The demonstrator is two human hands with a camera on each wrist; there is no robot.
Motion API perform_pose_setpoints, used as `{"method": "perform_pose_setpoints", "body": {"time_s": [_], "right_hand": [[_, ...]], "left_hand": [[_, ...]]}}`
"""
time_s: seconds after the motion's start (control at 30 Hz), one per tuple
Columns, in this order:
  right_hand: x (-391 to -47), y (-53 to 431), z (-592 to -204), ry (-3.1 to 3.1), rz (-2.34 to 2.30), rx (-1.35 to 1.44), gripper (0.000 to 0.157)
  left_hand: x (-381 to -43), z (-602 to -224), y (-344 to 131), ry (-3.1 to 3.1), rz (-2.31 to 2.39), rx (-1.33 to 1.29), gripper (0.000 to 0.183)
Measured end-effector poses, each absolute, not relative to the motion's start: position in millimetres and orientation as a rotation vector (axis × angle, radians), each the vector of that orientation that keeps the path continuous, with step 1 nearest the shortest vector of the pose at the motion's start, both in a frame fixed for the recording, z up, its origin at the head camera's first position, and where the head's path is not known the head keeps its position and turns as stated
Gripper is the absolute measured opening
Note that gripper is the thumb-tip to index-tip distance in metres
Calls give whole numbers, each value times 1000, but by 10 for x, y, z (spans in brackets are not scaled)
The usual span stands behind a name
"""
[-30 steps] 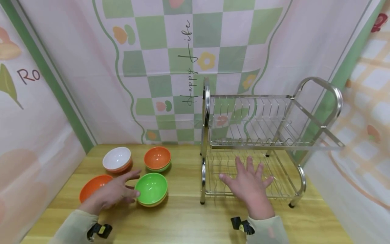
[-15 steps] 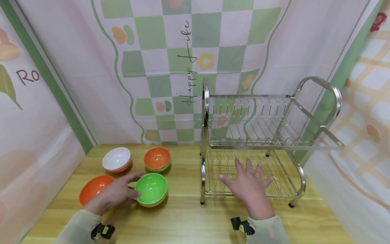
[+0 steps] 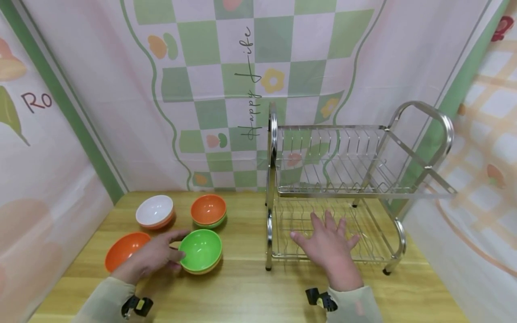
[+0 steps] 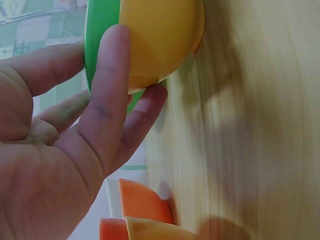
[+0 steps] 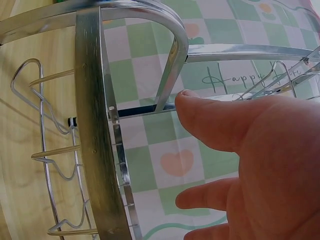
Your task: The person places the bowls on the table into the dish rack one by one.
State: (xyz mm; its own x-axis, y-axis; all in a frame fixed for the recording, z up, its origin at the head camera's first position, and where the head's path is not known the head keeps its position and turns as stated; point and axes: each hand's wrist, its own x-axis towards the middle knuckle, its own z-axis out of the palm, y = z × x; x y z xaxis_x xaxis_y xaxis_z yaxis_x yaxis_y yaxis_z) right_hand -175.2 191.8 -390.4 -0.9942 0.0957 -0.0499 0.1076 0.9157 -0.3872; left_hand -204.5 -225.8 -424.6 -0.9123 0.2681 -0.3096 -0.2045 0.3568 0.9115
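While the green bowl (image 3: 202,251) stays in its spot on the table (image 3: 242,291), the head view shows that the left hand (image 3: 155,256) has slid a little closer to it over the last second, so it looks like the hand is just getting its hold. That arm reaches forward and in, past the near orange bowl (image 3: 123,250); the white bowl (image 3: 154,211) and the far orange bowl (image 3: 208,210) sit further back. The right hand (image 3: 329,249) is held out by the rack (image 3: 307,194), fingers spread wide. In the left wrist view, one tip is at the green rim and another finger lies along the yellow bowl (image 4: 160,40) (the green one sits in it), so the hand seems to pinch them. In the right wrist view, that hand holds nothing; I can't tell whether it touches the rack.
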Motion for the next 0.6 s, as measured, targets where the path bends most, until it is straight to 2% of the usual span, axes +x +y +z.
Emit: {"method": "perform_pose_setpoints", "body": {"time_s": [0.37,0.6], "right_hand": [[-1752,1906,-3925,3044,-624,160,105],[-1759,1911,-3927,3046,-628,148,103]], "left_hand": [[-2085,-4287,-2261,2274,1544,-7,66],[-2105,-4309,-2239,2288,1560,-54,68]]}}
